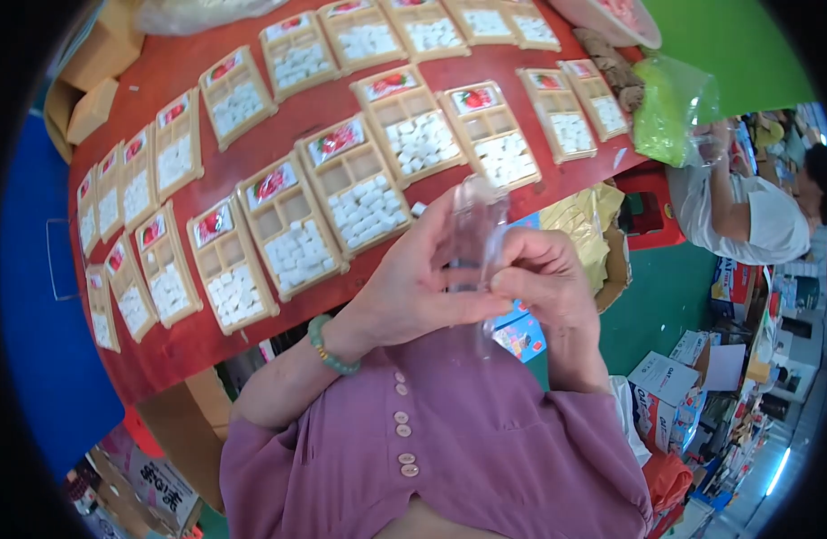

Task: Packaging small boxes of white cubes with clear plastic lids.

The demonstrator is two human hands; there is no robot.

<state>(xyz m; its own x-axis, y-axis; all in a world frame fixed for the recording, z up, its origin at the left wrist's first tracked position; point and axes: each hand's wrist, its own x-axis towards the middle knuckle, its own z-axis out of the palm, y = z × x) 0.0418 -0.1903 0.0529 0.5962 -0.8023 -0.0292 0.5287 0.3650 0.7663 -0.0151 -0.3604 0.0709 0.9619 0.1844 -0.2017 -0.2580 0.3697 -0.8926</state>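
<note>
Item — clear plastic bag [474,235], thin and see-through, held upright between both hands above the near edge of the red table [189,332], its long axis running roughly vertical in the head view. Left hand [411,287] pinches its left side with thumb and fingers; right hand [543,280] pinches the right edge, fingers curled — both equally near, touching it. Rows of compartment trays [359,184] with white cubes lie beyond on the table.

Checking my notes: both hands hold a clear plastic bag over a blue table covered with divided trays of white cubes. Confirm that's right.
Not quite: the table is red, as the head view shows. Both the left hand and right hand do hold the clear plastic bag, and the divided trays hold white cubes.
</note>
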